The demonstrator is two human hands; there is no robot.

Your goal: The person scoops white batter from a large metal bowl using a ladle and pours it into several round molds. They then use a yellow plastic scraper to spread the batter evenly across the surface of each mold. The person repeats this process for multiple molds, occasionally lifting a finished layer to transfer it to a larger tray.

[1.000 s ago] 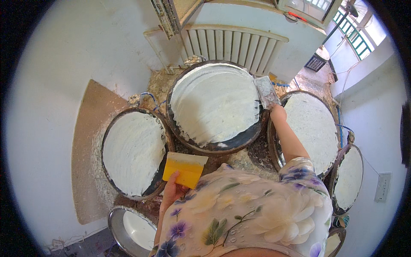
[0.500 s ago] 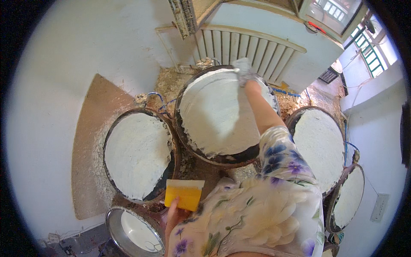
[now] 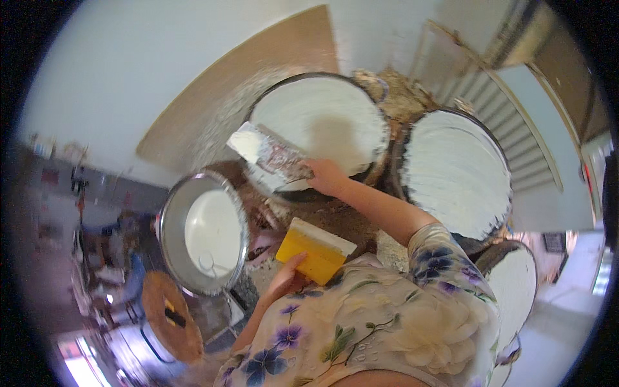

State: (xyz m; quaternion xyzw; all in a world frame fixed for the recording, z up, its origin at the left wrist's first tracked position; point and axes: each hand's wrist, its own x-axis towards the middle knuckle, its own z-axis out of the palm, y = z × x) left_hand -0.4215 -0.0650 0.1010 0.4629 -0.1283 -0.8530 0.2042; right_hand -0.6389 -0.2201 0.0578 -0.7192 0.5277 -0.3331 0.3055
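My right hand (image 3: 327,176) grips one end of a long, flat, white-smeared scoop (image 3: 278,160), its far end carrying a white lump of batter. The scoop hangs over the near left edge of a round dark griddle (image 3: 316,106) spread with a white layer. I cannot tell whether it touches the griddle. Close to my body, my left hand (image 3: 289,277) is closed on a yellow scraper (image 3: 313,258) with a pale, white-crusted edge. Left of the scraper stands a metal pot (image 3: 169,222) with white batter (image 3: 211,233) inside and a thin wire-like handle at its rim.
Another white-coated griddle (image 3: 454,168) lies to the right, and a further one (image 3: 512,287) at the lower right. A brown board (image 3: 251,55) leans on the wall behind. A round brown lid (image 3: 169,316) with a dark handle sits at the lower left. A radiator (image 3: 516,122) stands at the right back.
The view has swung left, bringing the pot nearer the middle. My right hand has moved from the middle griddle's far edge to the left griddle's near edge. My left hand still holds the scraper.
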